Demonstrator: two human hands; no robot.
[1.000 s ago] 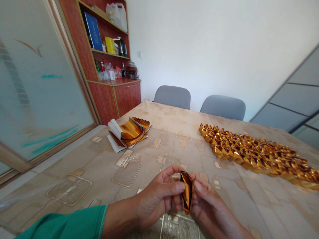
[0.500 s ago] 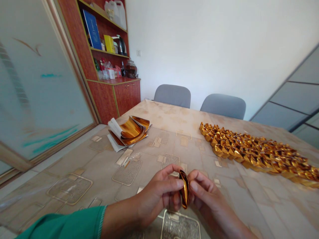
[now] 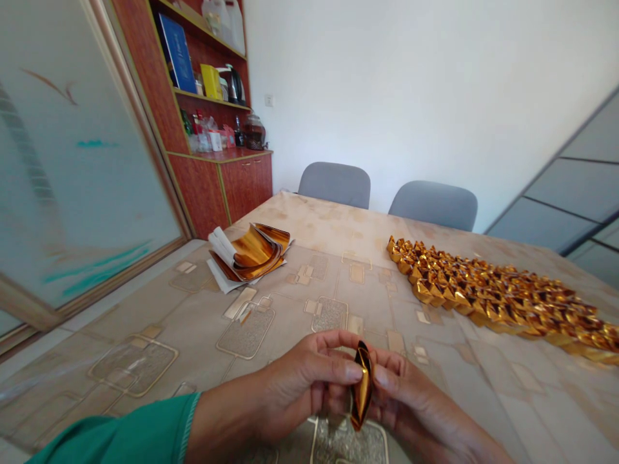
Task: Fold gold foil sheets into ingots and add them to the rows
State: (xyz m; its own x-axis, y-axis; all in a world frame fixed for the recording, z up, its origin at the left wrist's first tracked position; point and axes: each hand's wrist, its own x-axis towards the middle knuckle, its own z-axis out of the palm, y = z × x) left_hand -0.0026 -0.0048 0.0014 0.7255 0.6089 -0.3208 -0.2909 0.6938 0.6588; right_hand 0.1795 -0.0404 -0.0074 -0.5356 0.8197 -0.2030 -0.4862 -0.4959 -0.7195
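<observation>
A small boat-shaped fold of shiny gold foil paper (image 3: 361,393) is held upright over the near part of the table, its slit-like opening showing between two pointed ends. My left hand (image 3: 314,370) pinches it from the left, thumb on the near face and index finger by the top tip. From the right, my right hand (image 3: 406,393) grips its other side between thumb and fingers. The fingertips behind the fold are partly hidden. Further left on the table lies a loose stack of gold foil sheets (image 3: 256,251) with white paper backing.
Rows of finished-looking gold foil folds (image 3: 483,290) spread along the right of the patterned tablecloth (image 3: 314,283). Two grey chairs (image 3: 334,185) stand behind the far edge. A red-brown cabinet (image 3: 246,187) with bottles and a kettle is at the back left, beside a frosted sliding door (image 3: 97,174).
Both hands have shifted slightly down and to the right with the gold foil fold. It appears a little wider open, while the stack and the rows have stayed in place.
</observation>
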